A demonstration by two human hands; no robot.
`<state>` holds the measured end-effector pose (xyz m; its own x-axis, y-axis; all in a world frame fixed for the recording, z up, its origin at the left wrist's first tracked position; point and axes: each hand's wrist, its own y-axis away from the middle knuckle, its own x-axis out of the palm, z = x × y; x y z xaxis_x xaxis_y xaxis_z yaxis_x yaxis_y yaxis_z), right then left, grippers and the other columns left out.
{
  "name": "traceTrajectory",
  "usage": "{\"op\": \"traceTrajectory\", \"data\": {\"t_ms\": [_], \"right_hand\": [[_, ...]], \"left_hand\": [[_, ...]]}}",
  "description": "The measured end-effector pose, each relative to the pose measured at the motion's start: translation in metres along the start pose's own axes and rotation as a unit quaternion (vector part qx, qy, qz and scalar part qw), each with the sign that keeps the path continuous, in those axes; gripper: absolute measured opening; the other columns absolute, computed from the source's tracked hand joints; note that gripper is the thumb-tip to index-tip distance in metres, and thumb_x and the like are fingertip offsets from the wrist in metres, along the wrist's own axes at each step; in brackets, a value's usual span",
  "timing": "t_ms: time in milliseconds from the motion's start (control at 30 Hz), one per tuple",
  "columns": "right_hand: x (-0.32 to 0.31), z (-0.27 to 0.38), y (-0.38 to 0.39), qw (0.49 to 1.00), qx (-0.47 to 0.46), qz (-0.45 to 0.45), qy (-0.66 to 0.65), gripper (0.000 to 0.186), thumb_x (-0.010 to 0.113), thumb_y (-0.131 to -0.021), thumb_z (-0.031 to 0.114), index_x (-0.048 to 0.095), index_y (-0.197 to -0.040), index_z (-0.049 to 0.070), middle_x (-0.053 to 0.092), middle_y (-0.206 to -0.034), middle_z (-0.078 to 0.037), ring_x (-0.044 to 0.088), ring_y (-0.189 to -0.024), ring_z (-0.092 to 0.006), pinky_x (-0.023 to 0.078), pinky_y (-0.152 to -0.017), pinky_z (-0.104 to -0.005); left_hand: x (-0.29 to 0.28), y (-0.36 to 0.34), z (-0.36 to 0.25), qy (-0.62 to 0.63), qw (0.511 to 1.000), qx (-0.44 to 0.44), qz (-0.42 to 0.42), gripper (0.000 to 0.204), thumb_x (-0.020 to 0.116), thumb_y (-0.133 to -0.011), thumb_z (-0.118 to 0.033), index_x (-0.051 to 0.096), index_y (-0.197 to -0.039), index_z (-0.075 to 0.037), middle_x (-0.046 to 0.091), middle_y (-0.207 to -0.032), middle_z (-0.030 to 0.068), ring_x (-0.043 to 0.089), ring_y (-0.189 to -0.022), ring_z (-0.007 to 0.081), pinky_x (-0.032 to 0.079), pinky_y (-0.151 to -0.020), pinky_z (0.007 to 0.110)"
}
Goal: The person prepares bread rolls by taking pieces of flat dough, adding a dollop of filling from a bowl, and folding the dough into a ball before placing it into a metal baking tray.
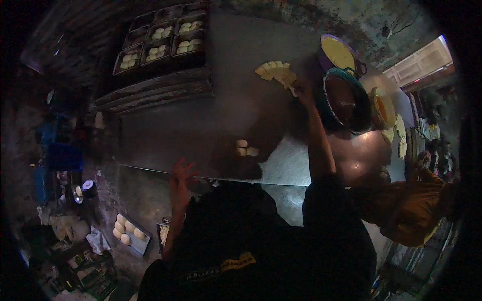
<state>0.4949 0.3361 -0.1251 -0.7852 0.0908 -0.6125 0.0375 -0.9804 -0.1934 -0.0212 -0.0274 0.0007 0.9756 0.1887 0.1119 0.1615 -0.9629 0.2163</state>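
My left hand hovers at the front edge of the dark worktable, fingers spread and holding nothing. My right arm stretches far across the table. At its end my right hand touches the near end of a fan of flat, pale yellow dough pieces. Shadow hides its fingers, so I cannot make out whether they grip a piece. Between my arms, closer to me, three small pale dough balls lie together on the table.
Stacked dark trays with dough pieces stand at the back left. Right of my right arm are a green-rimmed tub, a purple tub and a yellowish bowl. Brown clothing of another person is close by. A tray of round buns sits lower left.
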Motion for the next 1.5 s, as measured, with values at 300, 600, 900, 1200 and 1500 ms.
{"op": "traceTrajectory", "data": {"t_ms": [300,600,900,1200,1500], "right_hand": [[-0.016,0.169,0.246,0.922,0.126,0.006,-0.365,0.042,0.070,-0.085,-0.001,0.061,-0.125,0.001,0.070,-0.107,-0.012,0.064,-0.107,-0.0170,0.052,-0.091,-0.0333],[-0.100,0.292,0.278,0.980,0.034,-0.193,-0.026,0.041,0.079,-0.067,-0.009,0.074,-0.104,0.007,0.068,-0.115,-0.009,0.068,-0.101,-0.0206,0.056,-0.086,-0.0298],[-0.143,0.260,0.326,0.835,0.215,0.012,-0.507,0.019,0.075,-0.085,0.008,0.069,-0.102,0.001,0.069,-0.094,-0.003,0.064,-0.092,-0.0126,0.049,-0.079,-0.0272],[-0.203,0.248,0.276,0.792,0.100,0.197,-0.569,0.019,0.070,-0.091,0.014,0.070,-0.102,-0.001,0.070,-0.096,-0.005,0.063,-0.088,-0.0122,0.049,-0.079,-0.0284],[-0.416,-0.043,0.079,0.839,-0.045,-0.122,0.528,0.045,0.047,-0.096,0.015,0.047,-0.141,0.010,0.067,-0.093,-0.020,0.067,-0.080,-0.0370,0.054,-0.072,-0.0474]], "left_hand": [[0.133,-0.020,-0.021,0.039,0.980,-0.067,0.184,0.037,0.051,-0.102,-0.023,0.051,-0.133,-0.002,0.061,-0.126,0.0149,0.066,-0.104,0.0220,0.054,-0.086,0.034],[0.299,-0.017,-0.054,0.059,0.949,0.058,0.303,0.031,0.066,-0.093,-0.007,0.061,-0.123,0.001,0.059,-0.131,0.0138,0.061,-0.113,0.0205,0.048,-0.099,0.033],[0.353,-0.016,-0.081,-0.207,0.679,0.583,0.396,0.049,0.059,-0.087,-0.056,0.071,-0.111,-0.015,0.067,-0.125,0.0086,0.049,-0.133,0.0333,0.034,-0.113,0.048],[0.395,-0.008,-0.075,-0.004,0.826,0.350,0.442,0.082,0.075,-0.079,-0.047,0.042,-0.140,-0.004,0.038,-0.149,0.0202,0.037,-0.141,0.0346,0.031,-0.114,0.047],[0.355,-0.024,-0.070,0.032,0.953,0.109,0.279,0.121,0.085,-0.073,-0.032,0.001,-0.157,-0.009,0.013,-0.161,0.0208,0.035,-0.141,0.0388,0.037,-0.108,0.054]]}}
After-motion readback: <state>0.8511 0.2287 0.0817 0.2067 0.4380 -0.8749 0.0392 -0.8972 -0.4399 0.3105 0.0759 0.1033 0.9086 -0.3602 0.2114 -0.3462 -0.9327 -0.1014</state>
